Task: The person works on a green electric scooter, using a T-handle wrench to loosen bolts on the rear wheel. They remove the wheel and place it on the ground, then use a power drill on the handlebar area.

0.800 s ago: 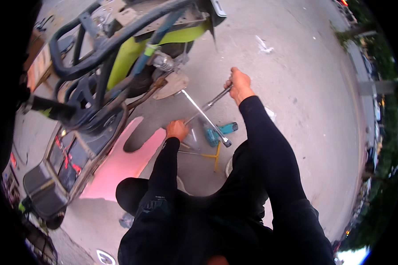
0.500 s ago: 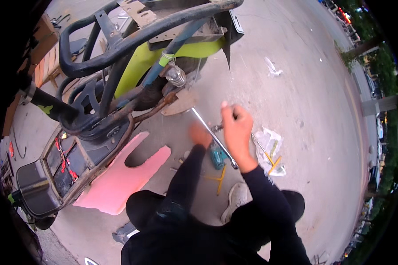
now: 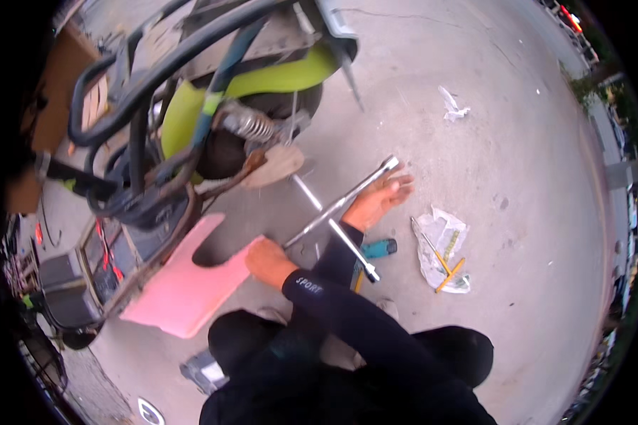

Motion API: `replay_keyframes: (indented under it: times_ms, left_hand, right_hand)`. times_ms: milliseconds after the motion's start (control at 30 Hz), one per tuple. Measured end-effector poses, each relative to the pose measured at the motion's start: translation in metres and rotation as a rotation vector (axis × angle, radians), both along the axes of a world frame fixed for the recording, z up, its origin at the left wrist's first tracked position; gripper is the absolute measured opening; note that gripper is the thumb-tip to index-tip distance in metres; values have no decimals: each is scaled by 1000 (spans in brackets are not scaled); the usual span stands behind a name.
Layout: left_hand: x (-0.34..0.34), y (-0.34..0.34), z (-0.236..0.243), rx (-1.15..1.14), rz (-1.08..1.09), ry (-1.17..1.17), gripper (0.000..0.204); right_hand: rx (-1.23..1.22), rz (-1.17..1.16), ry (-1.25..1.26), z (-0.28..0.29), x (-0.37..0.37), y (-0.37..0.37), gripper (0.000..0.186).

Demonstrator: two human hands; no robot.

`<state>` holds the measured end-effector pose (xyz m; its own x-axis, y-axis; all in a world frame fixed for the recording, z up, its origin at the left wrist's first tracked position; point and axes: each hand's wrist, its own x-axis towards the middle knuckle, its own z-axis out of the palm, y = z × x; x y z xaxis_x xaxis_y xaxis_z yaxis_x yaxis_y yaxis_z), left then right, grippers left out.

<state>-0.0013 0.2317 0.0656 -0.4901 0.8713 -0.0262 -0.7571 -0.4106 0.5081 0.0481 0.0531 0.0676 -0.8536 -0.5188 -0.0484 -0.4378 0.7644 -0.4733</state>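
Observation:
A chrome four-way lug wrench (image 3: 324,214) is held up in front of me, its upper left end near a brown, rounded plate (image 3: 276,166) by the vehicle's wheel. My forearms are crossed. My right hand (image 3: 269,262), at the left, is closed at the wrench's lower left end, which its fingers hide. My left hand (image 3: 381,198) has gone over to the right, under the right arm. Its fingers are spread beside the wrench's upper right arm; contact there is unclear. Below it, a teal power tool (image 3: 379,248) lies on the ground, partly hidden by my sleeves.
The partly stripped vehicle frame (image 3: 170,78), with lime-green panel (image 3: 283,76) and coil spring (image 3: 252,125), fills the upper left. A pink sheet (image 3: 184,297) lies under its edge. To the right, a yellow T-handled tool (image 3: 444,265) rests on a plastic bag (image 3: 432,237).
My right hand has swung from right to left, and my left hand from left to right, so the arms now cross. The lug wrench has turned. My view has shifted slightly.

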Motion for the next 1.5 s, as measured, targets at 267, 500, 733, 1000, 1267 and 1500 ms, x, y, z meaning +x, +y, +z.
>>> replay_keyframes:
  times_ms: [267, 500, 733, 1000, 1267, 1500]
  left_hand:
    - [-18, -3, -64, -405, 459, 245, 42]
    - [49, -73, -78, -269, 487, -331, 47]
    - [161, -86, 20, -1039, 632, 146, 41]
    - [148, -50, 29, -758, 611, -190, 40]
    - [139, -49, 25, -732, 660, -178, 56]
    - [144, -65, 29, -592, 621, -282, 54]
  right_hand:
    - [-626, -1530, 501, 69, -42, 245, 56]
    - [-2192, -1047, -714, 61, -87, 233, 42]
    - [-1593, -1003, -428, 116, -75, 171, 45]
    - [323, 103, 529, -15, 14, 12, 38]
    - [-668, -1387, 481, 64, -65, 224, 68]
    - [-1725, -997, -263, 108, -77, 205, 52]
